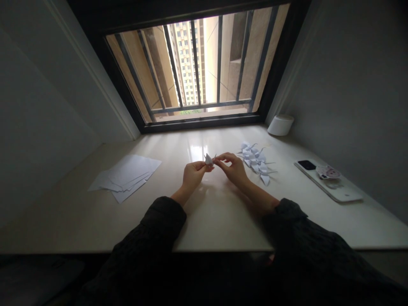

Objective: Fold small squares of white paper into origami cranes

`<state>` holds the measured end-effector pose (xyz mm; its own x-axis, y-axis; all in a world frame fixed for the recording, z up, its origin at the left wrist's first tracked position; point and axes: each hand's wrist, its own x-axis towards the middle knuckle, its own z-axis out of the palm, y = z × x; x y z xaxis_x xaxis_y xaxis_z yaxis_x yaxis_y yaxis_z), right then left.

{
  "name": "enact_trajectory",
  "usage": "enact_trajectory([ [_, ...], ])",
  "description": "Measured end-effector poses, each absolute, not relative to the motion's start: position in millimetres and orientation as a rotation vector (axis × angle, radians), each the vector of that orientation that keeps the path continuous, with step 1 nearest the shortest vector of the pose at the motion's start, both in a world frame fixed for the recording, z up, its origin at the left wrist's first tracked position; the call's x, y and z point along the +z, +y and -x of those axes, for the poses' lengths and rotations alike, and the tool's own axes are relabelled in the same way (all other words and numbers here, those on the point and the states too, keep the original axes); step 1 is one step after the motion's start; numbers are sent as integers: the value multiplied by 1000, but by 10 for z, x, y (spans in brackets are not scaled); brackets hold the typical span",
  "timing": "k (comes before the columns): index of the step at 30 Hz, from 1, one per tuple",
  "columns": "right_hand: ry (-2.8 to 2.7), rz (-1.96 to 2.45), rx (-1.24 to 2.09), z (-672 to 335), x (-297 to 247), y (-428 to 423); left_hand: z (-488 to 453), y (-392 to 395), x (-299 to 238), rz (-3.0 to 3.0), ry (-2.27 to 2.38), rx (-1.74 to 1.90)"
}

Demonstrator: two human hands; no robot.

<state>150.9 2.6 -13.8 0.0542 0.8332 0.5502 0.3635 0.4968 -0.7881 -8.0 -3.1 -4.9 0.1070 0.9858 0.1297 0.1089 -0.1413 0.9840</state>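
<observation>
In the head view, a small white folded paper crane [209, 160] is pinched above the glossy cream desk [216, 225] between the nearly closed fingers of the left hand [194, 176] and right hand [231, 170]. A cluster of finished white paper cranes [256, 163] is laid to the right, a stack of loose white paper sheets [126, 176] to the left, and a white smartphone [328, 180] further right.

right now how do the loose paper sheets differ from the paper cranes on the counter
The paper sheets lie flat in a loose, overlapping pile, while the paper cranes are folded into pointed shapes with wings. The sheets sit toward the left side, the cranes right of centre. Both are pale paper on the same counter.
</observation>
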Motion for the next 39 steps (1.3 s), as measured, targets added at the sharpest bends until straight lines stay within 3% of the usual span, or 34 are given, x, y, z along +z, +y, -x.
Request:
enact_trajectory([
  [5, -1548, 1079, 313, -1491, -135, -13, 61, -48, -21, -1392, 1172, 1173],
  [25, -1331, 1182, 604, -1417, -158, 7, -53, -94, 12, -1374, 1214, 1345],
  [39, -1558, 1005, 613, -1593, -127, 104, 82, -22, -85, -1515, 1287, 1282],
])
